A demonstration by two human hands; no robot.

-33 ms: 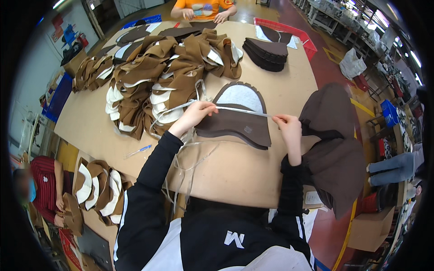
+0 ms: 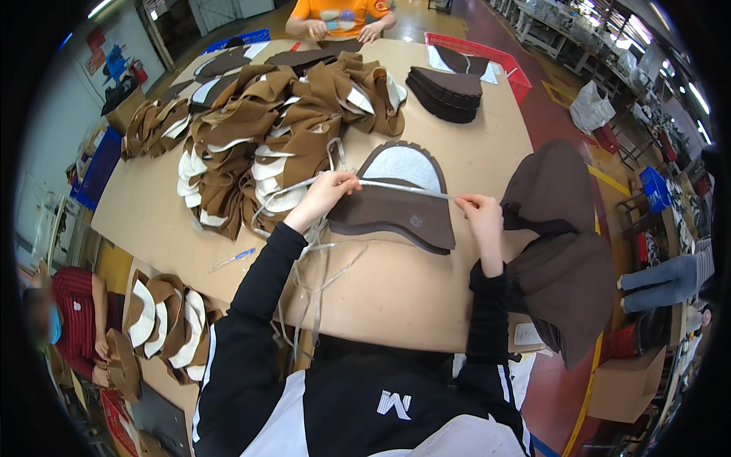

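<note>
A thin pale strip (image 2: 403,188) is stretched between my hands, a little slanted, across a stack of dark brown cut fabric pieces (image 2: 388,215). My left hand (image 2: 326,198) pinches one end between thumb and fingers, over the stack's left side. Beyond the stack's right edge, my right hand (image 2: 483,217) pinches the other end. A light blue-grey rounded panel (image 2: 400,164) shows on the far part of the stack. More of the strip trails in loose loops (image 2: 314,286) below my left hand, down over the table's near edge. Whether the strip touches the fabric, I cannot tell.
Brown pieces with white parts (image 2: 282,114) are heaped to the left. A dark stack (image 2: 445,95) lies far right; large dark brown pieces (image 2: 560,297) overhang the right edge. A pen (image 2: 233,260) lies left. An orange-shirted person (image 2: 340,19) works across the table (image 2: 381,301).
</note>
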